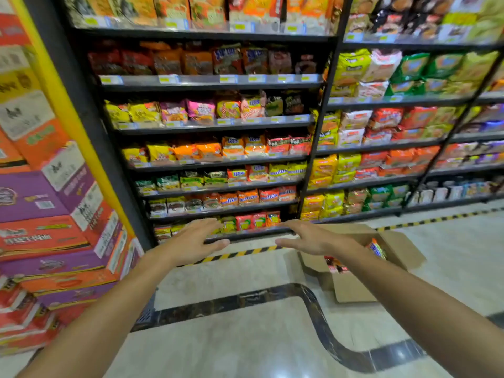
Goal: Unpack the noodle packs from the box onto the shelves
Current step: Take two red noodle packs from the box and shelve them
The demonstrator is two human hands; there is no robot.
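Observation:
An open brown cardboard box (351, 287) sits on the floor at the right, with noodle packs (377, 248) showing inside it. Tall black shelves (218, 85) full of colourful noodle packs stand in front of me. My left hand (197, 240) is stretched forward, palm down, fingers apart, in front of the lowest shelf and holding nothing. My right hand (313, 237) is also extended flat and empty, just left of the box, its forearm crossing over the box opening.
Stacked purple and orange cartons (49, 214) rise at the left beside a yellow pillar (68, 110). A second shelf unit (395, 148) continues to the right. Yellow-black hazard tape (240, 253) runs along the floor at the shelf base. Pale tiled floor lies below.

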